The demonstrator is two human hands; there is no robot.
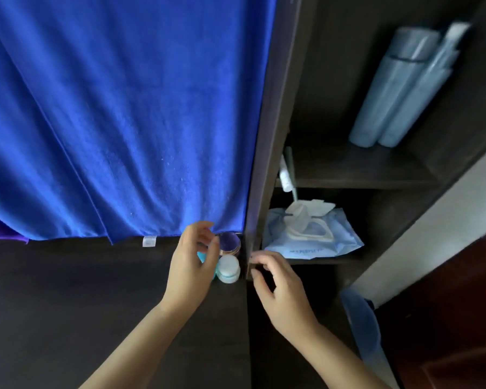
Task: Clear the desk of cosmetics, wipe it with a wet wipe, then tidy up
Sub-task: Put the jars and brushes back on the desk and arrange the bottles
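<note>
On the dark desk, tucked into the back right corner, stand a purple-lidded jar, a pale blue jar with a white lid and a teal item mostly hidden behind my left hand. My left hand hovers just left of these jars, fingers curled and apart, holding nothing. My right hand is right of the shelf's upright panel, fingers spread, empty. A blue wet wipe pack lies on the lower shelf with a white wipe sticking out of its open lid.
A large blue towel hangs over the desk's back. A dark upright panel separates desk from shelves. Two tall light blue bottles stand on the upper shelf, a small white tube at its edge. A blue cloth lies lower right.
</note>
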